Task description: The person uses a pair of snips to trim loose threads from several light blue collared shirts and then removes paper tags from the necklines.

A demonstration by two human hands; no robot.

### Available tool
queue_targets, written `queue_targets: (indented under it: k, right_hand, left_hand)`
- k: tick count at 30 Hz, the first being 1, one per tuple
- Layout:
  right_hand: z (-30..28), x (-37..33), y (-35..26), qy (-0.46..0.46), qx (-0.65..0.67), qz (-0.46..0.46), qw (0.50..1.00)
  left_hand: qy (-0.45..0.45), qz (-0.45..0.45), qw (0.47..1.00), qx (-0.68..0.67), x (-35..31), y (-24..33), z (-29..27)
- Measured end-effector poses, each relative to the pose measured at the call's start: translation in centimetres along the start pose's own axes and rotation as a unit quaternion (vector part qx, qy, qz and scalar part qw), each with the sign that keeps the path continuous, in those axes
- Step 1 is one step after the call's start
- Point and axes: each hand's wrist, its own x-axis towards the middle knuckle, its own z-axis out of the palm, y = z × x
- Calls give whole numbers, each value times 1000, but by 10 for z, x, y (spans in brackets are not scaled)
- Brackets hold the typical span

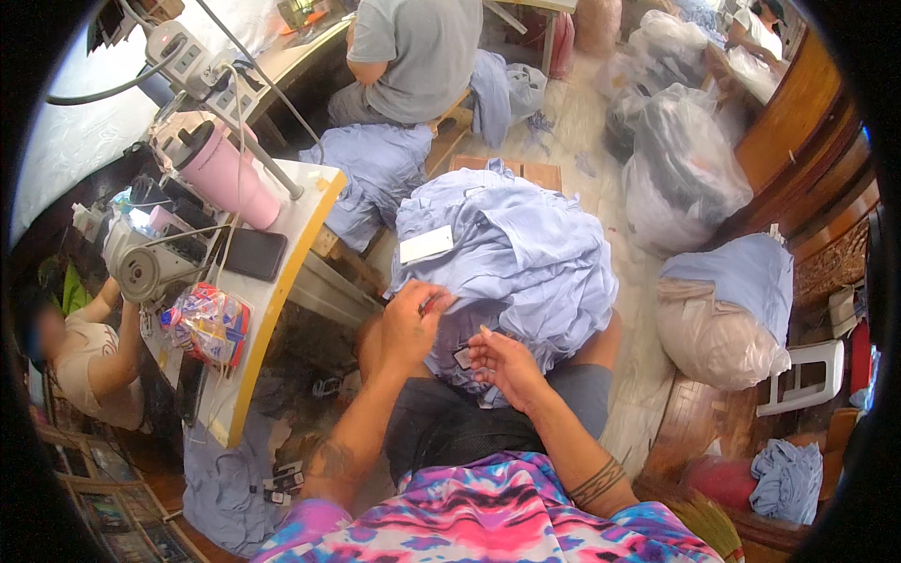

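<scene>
While the person sits, a heap of light blue garments [511,249] rests on their lap. The left hand [411,324] pinches the cloth with fingers closed, something small and reddish at its fingertips. The right hand [507,364] lies half open beside a small tag [463,357]. Most of the heap looks unhandled.

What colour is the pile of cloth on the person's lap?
Pale blue; the pile of cloth shows best in the head view.

The person's lap [441,427] carries a heap of light-blue garments [511,253]; a white tag [427,246] lies on top.
</scene>
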Motion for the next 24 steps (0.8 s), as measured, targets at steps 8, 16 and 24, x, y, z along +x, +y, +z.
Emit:
queue_targets:
  k: [8, 16, 24]
  right_hand:
    - [7, -19, 17, -117, 193, 24, 974]
    - [16, -34, 16, -120, 152, -10, 981]
    - [12, -36, 26, -69, 246, -12, 967]
  left_hand:
    - [12, -254, 906, -338, -70, 40, 3]
    - [-21, -371, 744, -555, -84, 68, -4]
    - [-66, -397, 716, -571, -96, 99, 6]
